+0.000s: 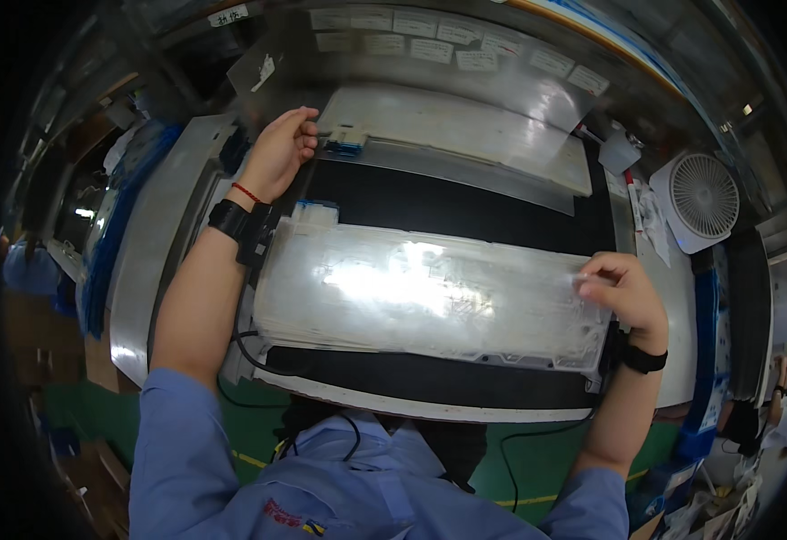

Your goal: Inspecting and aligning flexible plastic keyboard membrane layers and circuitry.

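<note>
A stack of long, pale panels (375, 328) lies across the near part of the black work surface, its glossy, see-through top layer catching bright light. At the right end of this stack, my right hand (625, 290) pinches thumb and forefinger at the edge of a clear plastic film (582, 281). My left hand (283, 151) is raised by the left end of the far pale panels (465, 135). Its fingers are curled together; what lies between them, if anything, is too small to make out. A blue-edged tab (346, 142) sticks out near the left hand.
A white fan (695, 200) stands at the right, beside a white bottle (620, 151). Paper labels (456, 31) line the clear guard at the back. Metal plates (164, 234) flank the left side. A black cable (263, 364) hangs by the near left corner.
</note>
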A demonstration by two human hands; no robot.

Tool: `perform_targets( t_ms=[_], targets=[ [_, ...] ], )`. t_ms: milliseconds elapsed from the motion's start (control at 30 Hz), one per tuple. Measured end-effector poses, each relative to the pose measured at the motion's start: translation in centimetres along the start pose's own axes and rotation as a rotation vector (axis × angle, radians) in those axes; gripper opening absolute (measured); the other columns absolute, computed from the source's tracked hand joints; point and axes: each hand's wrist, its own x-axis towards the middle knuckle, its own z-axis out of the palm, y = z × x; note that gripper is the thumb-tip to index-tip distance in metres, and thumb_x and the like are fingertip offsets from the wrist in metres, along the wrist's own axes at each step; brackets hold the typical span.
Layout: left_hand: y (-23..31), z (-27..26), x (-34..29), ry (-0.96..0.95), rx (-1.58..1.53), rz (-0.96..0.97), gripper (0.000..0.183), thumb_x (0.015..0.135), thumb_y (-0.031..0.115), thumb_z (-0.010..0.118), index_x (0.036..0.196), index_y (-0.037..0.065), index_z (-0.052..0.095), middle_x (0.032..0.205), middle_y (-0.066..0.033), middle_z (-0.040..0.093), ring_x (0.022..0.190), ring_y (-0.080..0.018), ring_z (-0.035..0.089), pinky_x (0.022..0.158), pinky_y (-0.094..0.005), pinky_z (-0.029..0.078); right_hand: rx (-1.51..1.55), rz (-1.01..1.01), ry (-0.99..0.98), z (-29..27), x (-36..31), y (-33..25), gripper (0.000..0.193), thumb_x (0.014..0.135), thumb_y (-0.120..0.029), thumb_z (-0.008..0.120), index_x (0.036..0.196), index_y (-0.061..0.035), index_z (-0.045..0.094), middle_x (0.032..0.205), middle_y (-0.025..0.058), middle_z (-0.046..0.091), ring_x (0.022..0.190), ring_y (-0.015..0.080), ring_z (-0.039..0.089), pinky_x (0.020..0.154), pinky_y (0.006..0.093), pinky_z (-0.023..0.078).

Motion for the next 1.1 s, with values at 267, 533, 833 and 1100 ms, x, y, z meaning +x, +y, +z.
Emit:
perform_targets(
  t_ms=[267,533,833,1100],
  targets=[
    [1.4,1.8,-1.2,-0.198,0.226,-0.139,0.035,0.101,0.034,0.040,0.102,0.003,0.058,0.083,-0.0030,0.064,0.064,-0.0064,0.057,0.055,-0.0197,0.044,0.065,-0.086,0.421,-0.4,0.7,1.0,0.009,0.083,-0.007,0.067,0.089,-0.0020,0.063,0.078,-0.0026,0.061,0.067,0.0036,0.051,0.060,0.0178,0.039],
    [0.2,1.4,-0.7,-0.292,0.325,-0.101,0.024,0.096,0.025,0.052,0.094,0.004,0.061,0.075,0.0023,0.060,0.058,-0.0017,0.049,0.051,-0.0172,0.039,0.085,-0.059,0.527,-0.7,1.3,1.5,0.008,0.085,-0.007,0.066,0.092,-0.0026,0.064,0.077,-0.0034,0.060,0.064,0.0033,0.049,0.059,0.0177,0.038],
    [1.0,1.2,-1.0,-0.200,0.250,-0.037,0.017,0.097,0.020,0.050,0.100,0.005,0.057,0.082,-0.0004,0.062,0.068,-0.0051,0.054,0.063,-0.0177,0.044,0.200,-0.074,0.622,-1.2,1.5,1.5,0.015,0.093,-0.020,0.058,0.091,-0.0052,0.062,0.068,-0.0049,0.054,0.057,0.0027,0.047,0.052,0.0170,0.035],
    [1.2,2.4,-1.4,-0.106,0.152,-0.076,0.017,0.097,0.021,0.049,0.099,0.006,0.057,0.081,-0.0008,0.062,0.064,-0.0051,0.051,0.058,-0.0189,0.041,0.228,-0.065,0.640,-1.9,1.5,2.3,0.018,0.096,-0.022,0.052,0.093,-0.0075,0.061,0.071,-0.0063,0.055,0.057,0.0017,0.045,0.052,0.0170,0.032]
  ],
)
